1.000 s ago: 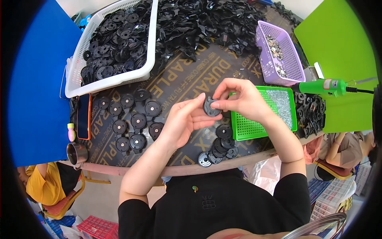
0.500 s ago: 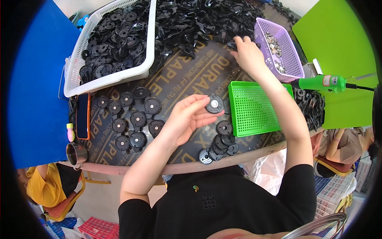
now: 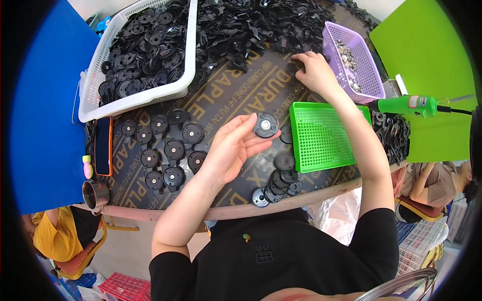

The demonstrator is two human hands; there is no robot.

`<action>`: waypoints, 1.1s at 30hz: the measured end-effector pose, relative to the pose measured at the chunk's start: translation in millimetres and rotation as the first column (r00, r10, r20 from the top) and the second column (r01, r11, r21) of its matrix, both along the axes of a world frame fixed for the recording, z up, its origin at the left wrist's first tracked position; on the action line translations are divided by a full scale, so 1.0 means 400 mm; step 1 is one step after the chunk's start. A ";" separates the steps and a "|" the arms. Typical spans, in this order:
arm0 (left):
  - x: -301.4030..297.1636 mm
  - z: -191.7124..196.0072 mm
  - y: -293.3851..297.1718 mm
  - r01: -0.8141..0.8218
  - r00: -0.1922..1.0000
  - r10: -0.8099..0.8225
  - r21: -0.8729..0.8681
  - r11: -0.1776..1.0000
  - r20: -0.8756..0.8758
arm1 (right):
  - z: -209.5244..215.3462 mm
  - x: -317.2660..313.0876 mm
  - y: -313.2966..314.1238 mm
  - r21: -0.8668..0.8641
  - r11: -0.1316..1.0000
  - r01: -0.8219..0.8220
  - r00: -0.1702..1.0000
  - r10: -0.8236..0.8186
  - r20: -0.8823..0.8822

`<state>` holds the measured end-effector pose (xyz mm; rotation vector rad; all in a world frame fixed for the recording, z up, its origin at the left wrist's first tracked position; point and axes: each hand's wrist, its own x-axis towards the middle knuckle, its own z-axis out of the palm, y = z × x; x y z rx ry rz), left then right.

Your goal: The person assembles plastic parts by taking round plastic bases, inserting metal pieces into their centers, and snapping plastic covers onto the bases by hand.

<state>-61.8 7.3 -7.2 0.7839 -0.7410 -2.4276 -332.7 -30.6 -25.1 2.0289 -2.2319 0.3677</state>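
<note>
Held in my left hand [image 3: 232, 149] is a round black plastic part [image 3: 259, 131] with a bright metal centre, face up between thumb and fingers. My right hand [image 3: 318, 74] reaches out near the front of a heap of black plastic pieces [image 3: 251, 30], beside the lilac basket [image 3: 369, 85]. Its thumb and index finger are bent and apart, and nothing shows clearly between them. Below my left hand, several round black parts [image 3: 284, 160] lie overlapping. To its left, more round black parts with metal centres [image 3: 174, 149] are laid out in a group.
A white basket [image 3: 188, 65] of black discs stands at the far left. The lilac basket holds small metal pieces. A green perforated tray [image 3: 321, 135] lies below my right forearm, near a green electric screwdriver [image 3: 406, 105]. A phone [image 3: 104, 145] and metal cup [image 3: 96, 193] sit left.
My left hand has moved slightly left and up with the round part, turning its face more toward me. My right hand has drawn back a little from the heap.
</note>
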 end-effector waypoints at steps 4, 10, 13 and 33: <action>-0.004 0.002 0.002 -0.028 0.999 0.029 -0.025 0.999 0.031 | 0.011 -0.009 0.006 -0.020 0.997 -0.080 0.994 0.078 -0.073; 0.005 -0.006 -0.004 -0.057 0.997 0.058 -0.016 0.998 0.059 | 0.078 0.024 0.016 0.313 0.925 -0.216 0.519 -0.163 0.839; 0.003 -0.006 -0.006 -0.070 0.996 0.069 0.005 0.998 0.062 | 0.066 0.023 0.017 0.462 0.835 -0.298 0.370 -0.346 0.863; 0.003 -0.013 -0.002 -0.174 0.984 0.173 0.031 0.984 0.037 | 0.132 0.184 0.148 -0.188 0.843 -0.505 0.717 0.530 0.453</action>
